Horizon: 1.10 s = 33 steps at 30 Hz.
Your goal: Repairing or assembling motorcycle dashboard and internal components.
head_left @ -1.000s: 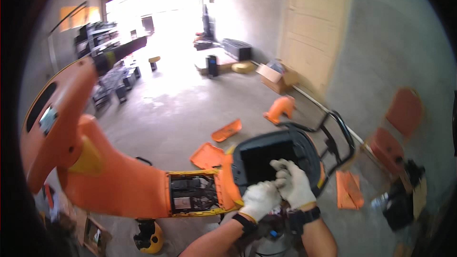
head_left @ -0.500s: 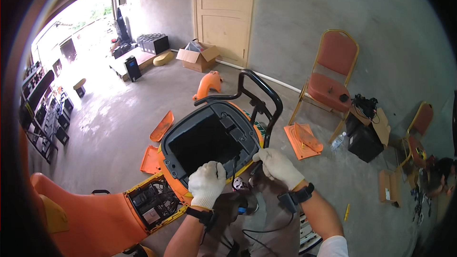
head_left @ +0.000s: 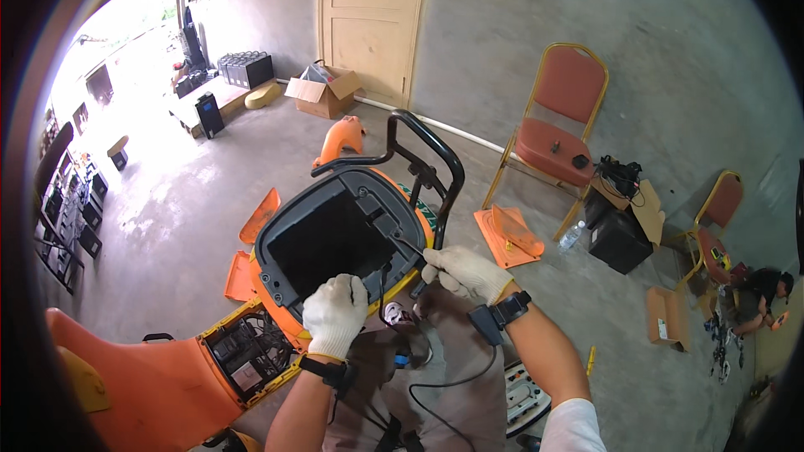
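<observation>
An orange scooter body (head_left: 151, 385) lies below me with its black storage tub (head_left: 335, 243) open and empty. My gloved left hand (head_left: 335, 314) grips the tub's near rim, fingers curled, beside a loose black cable (head_left: 382, 293). In a white glove and a wrist strap, my right hand (head_left: 465, 272) holds a thin screwdriver (head_left: 409, 246) whose tip points at the tub's right inner edge. A black rear grab rail (head_left: 431, 155) arches behind the tub. An open bay of wiring (head_left: 243, 351) shows left of my left hand.
Orange body panels (head_left: 507, 234) lie on the concrete floor around the scooter. Red chairs (head_left: 557, 117) stand by the wall, with a black bag, boxes (head_left: 327, 92) and a water bottle (head_left: 570, 236) nearby. A person (head_left: 762, 289) crouches at far right. A power strip (head_left: 523, 389) lies by my knee.
My view has swung right, from the bright doorway toward the wall and chairs. Both hands have stayed at the tub's near rim, and the right hand has drawn slightly away from the left.
</observation>
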Each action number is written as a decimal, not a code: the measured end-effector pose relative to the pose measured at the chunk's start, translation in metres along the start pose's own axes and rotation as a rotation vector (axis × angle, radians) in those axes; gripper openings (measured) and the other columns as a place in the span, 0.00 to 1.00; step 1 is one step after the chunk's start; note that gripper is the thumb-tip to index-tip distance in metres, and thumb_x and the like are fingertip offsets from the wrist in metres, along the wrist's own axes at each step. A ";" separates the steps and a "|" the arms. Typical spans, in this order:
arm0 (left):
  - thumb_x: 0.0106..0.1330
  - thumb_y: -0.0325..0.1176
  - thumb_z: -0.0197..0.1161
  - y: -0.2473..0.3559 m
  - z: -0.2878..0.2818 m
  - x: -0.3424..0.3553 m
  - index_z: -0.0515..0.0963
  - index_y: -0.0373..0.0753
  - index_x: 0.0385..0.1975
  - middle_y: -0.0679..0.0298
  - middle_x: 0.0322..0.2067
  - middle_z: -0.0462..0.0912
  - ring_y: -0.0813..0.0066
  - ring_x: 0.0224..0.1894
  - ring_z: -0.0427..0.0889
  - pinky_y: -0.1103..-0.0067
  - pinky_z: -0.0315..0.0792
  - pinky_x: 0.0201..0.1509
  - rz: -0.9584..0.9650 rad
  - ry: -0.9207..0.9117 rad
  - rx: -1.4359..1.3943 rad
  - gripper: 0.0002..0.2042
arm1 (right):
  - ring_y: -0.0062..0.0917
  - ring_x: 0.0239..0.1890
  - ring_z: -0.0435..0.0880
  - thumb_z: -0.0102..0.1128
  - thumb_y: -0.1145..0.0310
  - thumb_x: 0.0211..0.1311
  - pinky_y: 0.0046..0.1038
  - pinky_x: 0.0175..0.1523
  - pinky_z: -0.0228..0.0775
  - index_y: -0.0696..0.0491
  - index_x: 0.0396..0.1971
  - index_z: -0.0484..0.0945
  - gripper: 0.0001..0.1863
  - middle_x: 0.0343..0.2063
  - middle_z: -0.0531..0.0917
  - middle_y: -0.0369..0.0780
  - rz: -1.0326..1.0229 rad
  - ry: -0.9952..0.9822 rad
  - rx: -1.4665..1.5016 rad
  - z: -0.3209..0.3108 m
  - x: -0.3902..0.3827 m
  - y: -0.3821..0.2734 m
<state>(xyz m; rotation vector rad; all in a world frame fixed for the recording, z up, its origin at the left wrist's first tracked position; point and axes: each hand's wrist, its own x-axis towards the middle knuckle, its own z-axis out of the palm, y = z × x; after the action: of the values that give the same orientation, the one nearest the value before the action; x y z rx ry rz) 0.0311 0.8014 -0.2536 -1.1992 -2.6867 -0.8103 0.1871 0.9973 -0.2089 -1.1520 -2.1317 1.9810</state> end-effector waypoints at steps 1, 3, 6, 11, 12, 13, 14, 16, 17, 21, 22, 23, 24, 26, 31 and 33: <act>0.70 0.43 0.54 0.000 0.001 0.000 0.83 0.40 0.33 0.54 0.31 0.86 0.51 0.34 0.86 0.60 0.79 0.41 0.007 0.010 0.000 0.15 | 0.14 0.10 0.60 0.50 0.51 0.75 0.22 0.16 0.49 0.57 0.32 0.84 0.24 0.09 0.66 0.28 0.016 0.000 -0.003 0.000 0.001 0.000; 0.70 0.43 0.55 -0.001 0.002 0.000 0.81 0.40 0.30 0.55 0.28 0.85 0.52 0.31 0.85 0.60 0.79 0.37 0.103 0.071 0.005 0.14 | 0.14 0.10 0.59 0.50 0.53 0.75 0.22 0.15 0.49 0.57 0.34 0.84 0.23 0.09 0.65 0.28 0.057 0.015 0.014 -0.001 0.003 -0.001; 0.70 0.44 0.54 -0.001 0.001 -0.002 0.82 0.41 0.31 0.54 0.30 0.86 0.52 0.34 0.86 0.60 0.79 0.39 0.063 0.035 0.003 0.15 | 0.16 0.10 0.60 0.48 0.52 0.75 0.23 0.16 0.50 0.58 0.37 0.85 0.24 0.11 0.67 0.30 0.020 0.035 -0.087 -0.003 0.007 -0.006; 0.71 0.43 0.55 0.002 -0.001 -0.001 0.84 0.41 0.35 0.53 0.33 0.86 0.50 0.37 0.85 0.61 0.79 0.44 0.045 0.016 -0.009 0.14 | 0.14 0.09 0.58 0.51 0.51 0.74 0.22 0.15 0.48 0.58 0.35 0.85 0.24 0.10 0.66 0.29 0.024 0.030 -0.024 -0.012 0.008 -0.011; 0.71 0.43 0.54 0.001 -0.001 -0.001 0.84 0.41 0.35 0.53 0.34 0.86 0.50 0.37 0.85 0.61 0.78 0.44 0.039 0.004 0.003 0.14 | 0.14 0.08 0.58 0.53 0.51 0.73 0.23 0.14 0.46 0.58 0.33 0.85 0.24 0.08 0.65 0.28 0.071 0.033 0.014 -0.013 0.008 -0.010; 0.70 0.43 0.55 0.001 0.000 -0.001 0.84 0.41 0.35 0.53 0.33 0.86 0.49 0.37 0.85 0.61 0.78 0.44 0.061 0.033 -0.028 0.14 | 0.14 0.08 0.58 0.54 0.49 0.72 0.23 0.14 0.46 0.58 0.33 0.85 0.25 0.09 0.66 0.28 0.084 0.036 0.013 -0.012 0.009 -0.008; 0.70 0.42 0.56 0.001 0.001 -0.002 0.83 0.41 0.35 0.53 0.33 0.86 0.49 0.37 0.85 0.61 0.78 0.44 0.051 0.047 -0.026 0.13 | 0.13 0.08 0.58 0.55 0.48 0.71 0.23 0.14 0.46 0.58 0.33 0.86 0.26 0.08 0.66 0.28 0.051 0.063 0.022 -0.009 0.010 -0.004; 0.69 0.42 0.56 0.000 0.004 -0.003 0.84 0.41 0.34 0.53 0.31 0.86 0.51 0.35 0.86 0.61 0.80 0.40 0.094 0.099 -0.032 0.13 | 0.13 0.08 0.58 0.53 0.48 0.72 0.23 0.14 0.46 0.59 0.32 0.85 0.26 0.09 0.67 0.29 0.058 0.019 0.007 -0.010 0.011 0.001; 0.69 0.42 0.57 0.000 0.005 -0.003 0.84 0.42 0.36 0.53 0.32 0.86 0.51 0.35 0.86 0.61 0.80 0.40 0.110 0.123 -0.029 0.12 | 0.15 0.08 0.59 0.52 0.48 0.72 0.23 0.14 0.48 0.57 0.30 0.85 0.26 0.09 0.68 0.29 0.037 -0.004 0.001 -0.009 0.012 0.004; 0.71 0.41 0.56 -0.001 0.006 -0.006 0.84 0.40 0.39 0.53 0.35 0.86 0.51 0.38 0.86 0.63 0.79 0.43 0.146 0.119 -0.026 0.13 | 0.16 0.08 0.61 0.48 0.47 0.73 0.24 0.13 0.49 0.57 0.30 0.83 0.27 0.11 0.69 0.30 0.058 0.006 0.075 0.005 0.010 0.009; 0.71 0.41 0.56 -0.001 0.006 -0.006 0.83 0.40 0.39 0.53 0.36 0.86 0.51 0.38 0.86 0.63 0.79 0.44 0.140 0.097 -0.016 0.13 | 0.17 0.08 0.62 0.47 0.47 0.73 0.24 0.13 0.49 0.57 0.31 0.83 0.28 0.11 0.69 0.31 0.062 -0.007 0.122 0.012 0.010 0.010; 0.72 0.41 0.56 -0.001 0.006 -0.005 0.83 0.39 0.40 0.52 0.36 0.86 0.51 0.39 0.86 0.63 0.79 0.44 0.156 0.110 -0.028 0.13 | 0.17 0.08 0.63 0.46 0.48 0.74 0.24 0.13 0.51 0.57 0.31 0.82 0.27 0.12 0.71 0.32 0.074 -0.091 0.212 0.020 0.012 0.009; 0.72 0.41 0.55 -0.001 0.006 -0.006 0.83 0.39 0.40 0.52 0.36 0.86 0.50 0.39 0.86 0.63 0.79 0.44 0.150 0.100 -0.020 0.13 | 0.17 0.09 0.64 0.45 0.49 0.74 0.24 0.14 0.53 0.58 0.31 0.82 0.27 0.12 0.73 0.34 0.148 -0.154 0.324 0.029 0.013 0.011; 0.73 0.43 0.55 -0.002 0.007 -0.005 0.83 0.39 0.40 0.52 0.37 0.86 0.50 0.39 0.86 0.62 0.78 0.44 0.150 0.077 -0.018 0.14 | 0.19 0.10 0.68 0.42 0.51 0.76 0.23 0.15 0.57 0.57 0.28 0.79 0.26 0.14 0.78 0.37 -0.094 -0.009 0.252 0.057 0.013 0.018; 0.71 0.45 0.57 -0.007 0.006 -0.005 0.80 0.40 0.47 0.51 0.40 0.85 0.47 0.42 0.85 0.60 0.77 0.46 0.169 -0.019 -0.009 0.16 | 0.20 0.19 0.77 0.44 0.56 0.78 0.18 0.18 0.63 0.57 0.37 0.75 0.19 0.29 0.82 0.40 -0.017 -0.291 0.891 0.069 0.028 0.021; 0.67 0.44 0.59 -0.015 0.007 -0.005 0.77 0.40 0.51 0.50 0.42 0.85 0.45 0.45 0.84 0.59 0.77 0.48 0.221 -0.051 -0.038 0.18 | 0.26 0.20 0.80 0.45 0.67 0.72 0.25 0.20 0.69 0.56 0.33 0.74 0.11 0.26 0.79 0.40 -0.063 -0.454 1.034 0.085 0.038 0.010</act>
<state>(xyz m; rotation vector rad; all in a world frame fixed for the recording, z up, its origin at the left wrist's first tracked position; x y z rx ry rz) 0.0247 0.7934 -0.2677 -1.5111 -2.5262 -0.8107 0.1243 0.9433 -0.2517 -0.4594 -0.8397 2.8705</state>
